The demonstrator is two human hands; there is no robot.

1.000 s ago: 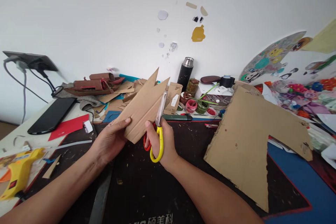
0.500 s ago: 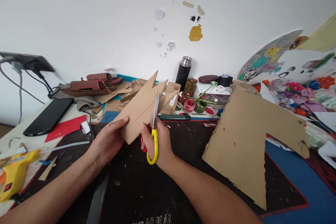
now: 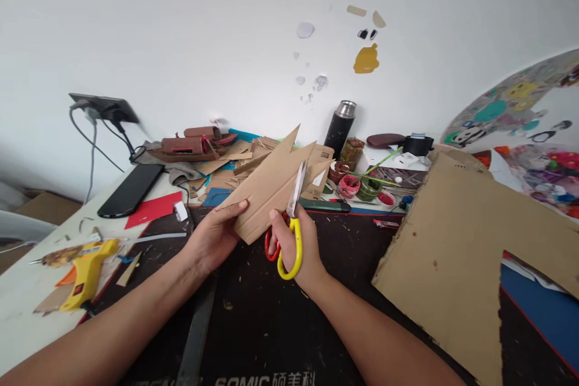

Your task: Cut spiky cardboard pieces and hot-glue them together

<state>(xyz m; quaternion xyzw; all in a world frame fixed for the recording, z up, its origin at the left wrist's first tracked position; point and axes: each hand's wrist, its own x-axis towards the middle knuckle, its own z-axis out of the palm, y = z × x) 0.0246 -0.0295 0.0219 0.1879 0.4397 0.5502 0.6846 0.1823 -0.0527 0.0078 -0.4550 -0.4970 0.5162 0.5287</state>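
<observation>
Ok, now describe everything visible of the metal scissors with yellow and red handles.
The scissors have slim, silvery blades and two glossy, plastic-looking handle loops, one yellow, one red. They point upward, leaning slightly right, held above the black mat. The right hand grips them, thumb through the yellow loop; fingers partly hide the red loop. The blades lie along the right edge of the notched brown cardboard piece; whether they bite into it is unclear.

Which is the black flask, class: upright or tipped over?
Upright: the flask has its silver top uppermost, though it leans in the picture; its base is hidden.
</observation>
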